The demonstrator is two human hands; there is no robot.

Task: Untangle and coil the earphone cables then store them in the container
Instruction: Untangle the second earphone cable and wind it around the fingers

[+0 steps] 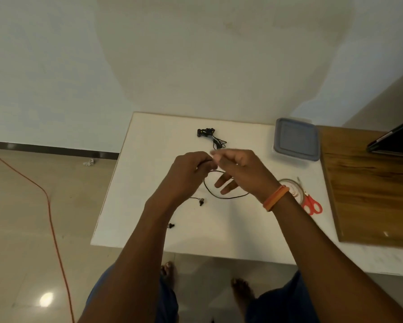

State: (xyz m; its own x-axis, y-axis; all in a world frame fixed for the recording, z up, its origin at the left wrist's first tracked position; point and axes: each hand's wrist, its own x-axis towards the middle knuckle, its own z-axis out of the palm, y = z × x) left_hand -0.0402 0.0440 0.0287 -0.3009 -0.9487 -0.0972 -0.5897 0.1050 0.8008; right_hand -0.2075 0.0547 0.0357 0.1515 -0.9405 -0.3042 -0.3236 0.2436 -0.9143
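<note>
A black earphone cable (pixel 221 196) loops over the white table (pixel 219 227). My left hand (pixel 188 169) is closed around its upper part. My right hand (pixel 237 169) pinches the same cable close to the left hand's fingertips, lower fingers spread. One earbud (pixel 201 201) hangs below my left wrist, and another earbud (pixel 171 225) lies nearer the front edge. A second, tangled earphone bundle (pixel 211 136) rests at the back of the table. The grey-lidded container (pixel 296 139) sits at the back right, lid on.
Red-handled scissors (pixel 311 205) and a roll of tape (pixel 292 188) lie just right of my right wrist. A wooden board (pixel 368 183) adjoins the table on the right, with a dark laptop (pixel 396 141) on it. An orange cord (pixel 53 229) runs across the floor at left.
</note>
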